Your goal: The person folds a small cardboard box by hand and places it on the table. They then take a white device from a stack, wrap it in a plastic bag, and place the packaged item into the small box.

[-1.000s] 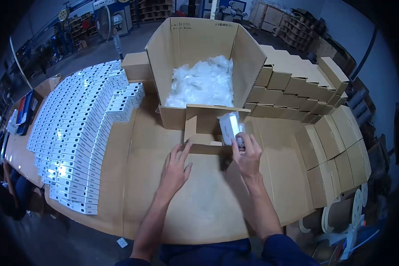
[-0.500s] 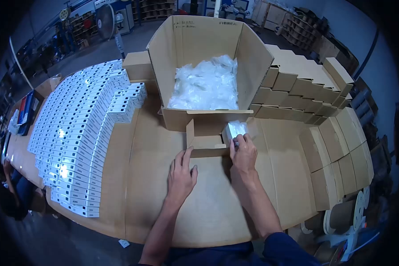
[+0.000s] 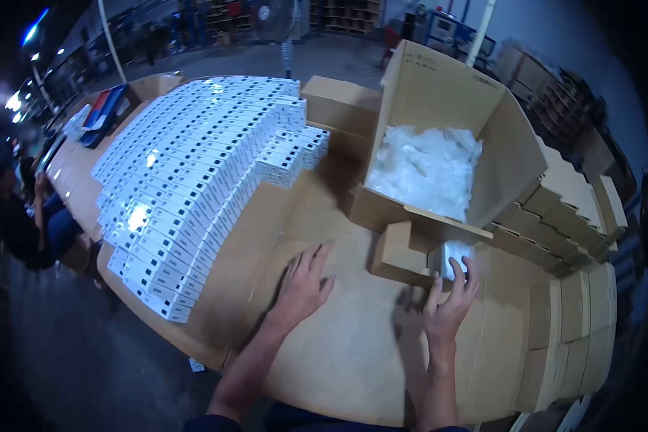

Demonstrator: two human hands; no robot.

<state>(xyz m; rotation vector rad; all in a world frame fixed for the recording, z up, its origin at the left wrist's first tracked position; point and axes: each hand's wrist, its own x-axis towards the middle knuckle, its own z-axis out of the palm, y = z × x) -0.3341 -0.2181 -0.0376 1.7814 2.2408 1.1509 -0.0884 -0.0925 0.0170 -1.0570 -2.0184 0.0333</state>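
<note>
White packet (image 3: pixel 451 252), one, in one carton (image 3: pixel 392 268); box lettering (image 3: pixel 484 81) blurred; right hand (image 3: pixel 450 306), grip I can't tell; left hand (image 3: pixel 304 286), fingers wide.

Print on large carton (image 3: pixel 446 93), white boxes (image 3: pixel 187 169): unreadably small.

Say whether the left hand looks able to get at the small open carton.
Likely yes: the left hand looks empty, and only bare tabletop shows between it and the small open carton.
</note>
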